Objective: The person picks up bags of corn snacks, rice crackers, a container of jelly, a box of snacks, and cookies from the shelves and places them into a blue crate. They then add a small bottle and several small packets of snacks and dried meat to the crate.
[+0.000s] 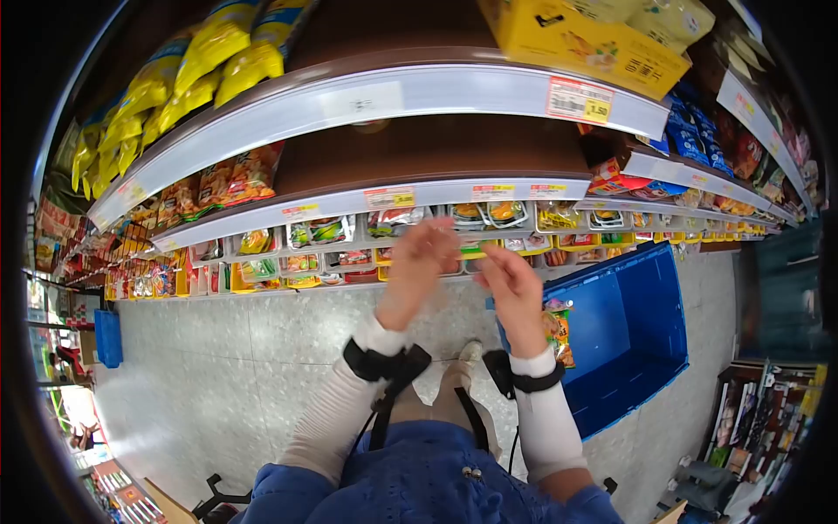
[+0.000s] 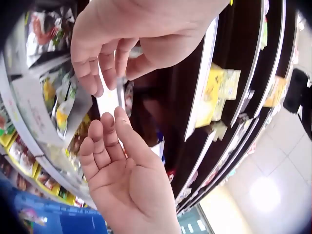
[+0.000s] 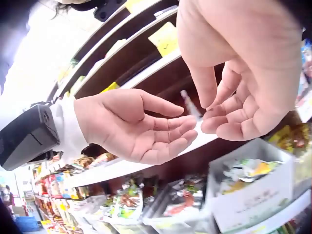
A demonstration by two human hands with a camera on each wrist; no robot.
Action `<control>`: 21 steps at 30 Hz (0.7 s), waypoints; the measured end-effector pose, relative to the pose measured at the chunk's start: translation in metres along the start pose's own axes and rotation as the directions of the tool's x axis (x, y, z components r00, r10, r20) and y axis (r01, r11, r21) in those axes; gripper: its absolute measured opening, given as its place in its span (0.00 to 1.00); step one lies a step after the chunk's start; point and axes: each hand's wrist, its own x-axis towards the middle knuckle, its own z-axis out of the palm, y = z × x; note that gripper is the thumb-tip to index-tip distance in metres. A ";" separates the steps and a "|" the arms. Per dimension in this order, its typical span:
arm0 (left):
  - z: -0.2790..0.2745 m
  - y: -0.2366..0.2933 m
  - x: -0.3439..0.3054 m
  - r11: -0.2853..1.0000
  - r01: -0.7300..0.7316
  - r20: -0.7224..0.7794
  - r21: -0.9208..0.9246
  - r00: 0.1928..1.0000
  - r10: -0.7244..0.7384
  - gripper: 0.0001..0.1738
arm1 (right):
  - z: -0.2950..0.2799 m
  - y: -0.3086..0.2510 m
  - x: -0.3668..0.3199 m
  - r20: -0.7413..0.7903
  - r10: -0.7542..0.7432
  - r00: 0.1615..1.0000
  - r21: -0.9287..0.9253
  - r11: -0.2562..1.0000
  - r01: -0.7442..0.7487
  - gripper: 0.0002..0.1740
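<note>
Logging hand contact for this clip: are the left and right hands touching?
Apart. The left wrist view shows the left hand above the right hand, with a gap between their fingertips.

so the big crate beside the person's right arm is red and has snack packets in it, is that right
Not quite: the crate is blue, not red, as the head view shows. It is beside the person's right arm, with snack packets in it.
</note>
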 end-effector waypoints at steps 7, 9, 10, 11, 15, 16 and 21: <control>-0.065 0.092 0.046 0.984 -0.031 -0.249 -0.176 0.968 -0.014 0.15 | 0.106 -0.025 0.074 0.125 -0.087 0.988 -0.029 0.995 0.092 0.13; -0.081 0.098 0.063 0.986 0.004 -0.265 -0.169 0.963 -0.050 0.18 | 0.125 -0.027 0.094 0.085 -0.088 0.992 0.005 0.996 0.088 0.15; -0.085 0.101 0.070 0.988 0.002 -0.245 -0.156 0.969 -0.041 0.20 | 0.131 -0.029 0.103 0.086 -0.089 0.992 0.002 0.996 0.089 0.15; -0.089 0.101 0.076 0.987 0.003 -0.244 -0.158 0.969 -0.042 0.20 | 0.137 -0.031 0.111 0.060 -0.046 0.997 0.008 0.999 0.046 0.15; -0.094 0.102 0.096 0.982 0.085 -0.218 -0.170 0.968 -0.122 0.16 | 0.148 -0.033 0.130 -0.015 0.078 0.997 0.063 0.995 -0.077 0.13; -0.094 0.101 0.100 0.983 0.090 -0.200 -0.159 0.972 -0.121 0.16 | 0.149 -0.031 0.134 -0.010 0.095 0.995 0.065 0.993 -0.095 0.14; -0.088 0.098 0.113 0.995 0.068 -0.236 -0.073 0.968 -0.084 0.16 | 0.153 -0.027 0.146 0.004 0.162 0.987 0.130 0.978 -0.161 0.14</control>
